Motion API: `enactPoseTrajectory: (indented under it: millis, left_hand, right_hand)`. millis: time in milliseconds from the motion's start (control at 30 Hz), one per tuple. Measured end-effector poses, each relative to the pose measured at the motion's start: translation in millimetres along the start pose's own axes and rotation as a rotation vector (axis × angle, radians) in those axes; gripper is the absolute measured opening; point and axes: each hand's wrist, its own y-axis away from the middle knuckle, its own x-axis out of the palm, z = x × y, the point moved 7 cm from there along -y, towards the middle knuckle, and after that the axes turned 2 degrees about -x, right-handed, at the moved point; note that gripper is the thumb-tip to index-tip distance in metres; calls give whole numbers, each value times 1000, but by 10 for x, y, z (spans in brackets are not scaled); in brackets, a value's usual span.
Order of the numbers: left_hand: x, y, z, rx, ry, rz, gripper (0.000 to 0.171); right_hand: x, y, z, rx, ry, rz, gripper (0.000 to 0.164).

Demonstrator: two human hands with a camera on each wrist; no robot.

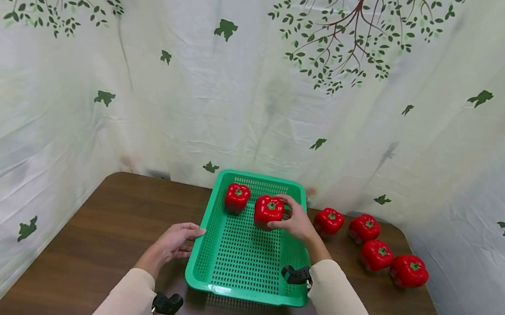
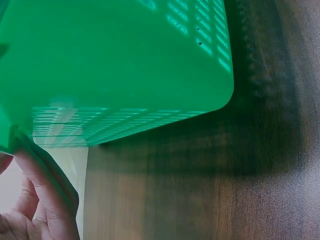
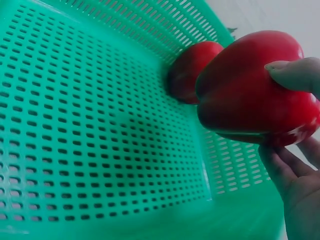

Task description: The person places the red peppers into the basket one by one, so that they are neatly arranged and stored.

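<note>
A red bell pepper (image 1: 268, 212) is held by my right hand (image 1: 298, 222) over the green basket (image 1: 213, 286). The right wrist view shows the thumb on one side of this pepper (image 3: 250, 90) and fingers on the other, with its body off the basket floor. Another red bell pepper (image 1: 237, 198) sits inside, near the basket's far left corner. At the left rim, my left hand (image 1: 177, 240) grips the basket edge. Its fingers (image 2: 47, 185) reach under the rim in the left wrist view; the thumb is mostly cut off there.
Several more red bell peppers (image 1: 376, 255) stand on the brown table (image 1: 134, 227) to the basket's right. One pepper (image 1: 328, 221) is close to the basket's right wall. Behind the table hangs a pale curtain (image 1: 251, 97) with a leaf print.
</note>
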Motion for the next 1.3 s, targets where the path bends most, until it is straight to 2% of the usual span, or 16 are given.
enactPoseTrajectory:
  millis: [100, 533, 867, 967, 1033, 1200, 1300]
  left_hand:
    - [-20, 6, 1, -9, 4, -2, 33]
    - [-93, 18, 3, -3, -19, -24, 30]
    - [-153, 10, 13, -7, -14, -43, 31]
    - [-171, 22, 15, -8, -15, -50, 31]
    - [-178, 31, 15, -7, -19, -57, 31]
    - [-96, 24, 21, 4, -18, -52, 32]
    - [-48, 12, 32, 7, -14, -38, 32]
  right_hand:
    - [70, -58, -54, 39, 0, -2, 70]
    - [295, -211, -199, 100, 32, -48, 69]
    - [522, -309, -150, 148, -13, -91, 69]
    - [599, -328, -132, 150, -44, -80, 68]
    - [640, -310, -38, 151, -48, -67, 67]
    - [686, -282, -79, 183, -16, -84, 67]
    - [697, -302, -212, 197, 0, -108, 67]
